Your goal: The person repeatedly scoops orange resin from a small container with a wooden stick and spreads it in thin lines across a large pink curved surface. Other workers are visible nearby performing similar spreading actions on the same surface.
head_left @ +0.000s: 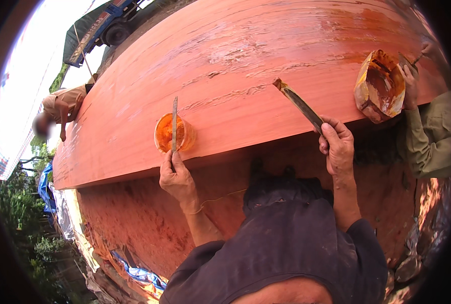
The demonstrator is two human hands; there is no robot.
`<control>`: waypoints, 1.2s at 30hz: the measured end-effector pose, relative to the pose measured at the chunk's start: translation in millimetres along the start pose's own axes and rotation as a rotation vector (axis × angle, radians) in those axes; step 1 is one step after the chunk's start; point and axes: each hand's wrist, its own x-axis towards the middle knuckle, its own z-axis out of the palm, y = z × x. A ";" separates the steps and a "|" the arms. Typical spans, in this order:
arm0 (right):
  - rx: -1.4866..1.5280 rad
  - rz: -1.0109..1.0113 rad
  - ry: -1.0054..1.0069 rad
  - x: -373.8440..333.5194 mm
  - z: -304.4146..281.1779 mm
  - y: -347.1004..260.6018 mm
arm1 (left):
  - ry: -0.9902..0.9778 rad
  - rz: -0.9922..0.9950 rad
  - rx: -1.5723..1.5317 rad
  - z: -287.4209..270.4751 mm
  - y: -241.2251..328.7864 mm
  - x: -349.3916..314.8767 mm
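My left hand (178, 178) pinches the lower end of a thin, straight metal strip (175, 119), which points upward in front of an orange-stained tub (187, 136). Orange residue coats the tub's inside. It sits near the front edge of a large reddish wooden slab (225, 119). In my right hand (339, 142) is a dark, flat, narrow stick (302, 105), its far end stained reddish-brown and tilted up to the left over the slab. I cannot make out whether either tool touches the wood.
At right, a co-worker's hand (411, 86) is beside a cut-open, orange-stained container (366, 93) on the slab's edge. Another person (66, 104) bends at the slab's left end. A blue truck (106, 28) stands beyond. Reddish ground (134, 213) lies below the slab.
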 end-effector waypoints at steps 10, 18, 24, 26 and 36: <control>0.030 -0.004 -0.015 0.8 1.7 -1.4 | 0.029 0.037 0.223 -14.6 1.1 -0.5; -0.098 -0.070 -0.013 -4.9 1.0 -5.1 | 0.206 0.230 0.488 -12.9 5.2 4.4; -0.070 -0.179 0.068 -7.5 -15.7 -3.8 | -0.068 0.205 -0.646 23.4 102.8 -8.3; -0.057 -0.131 0.084 -8.0 -20.3 -1.7 | -0.474 0.137 -0.992 44.4 157.2 -22.4; -0.060 -0.044 0.111 -8.2 -15.3 19.3 | -1.429 0.501 -0.166 216.3 348.9 -59.5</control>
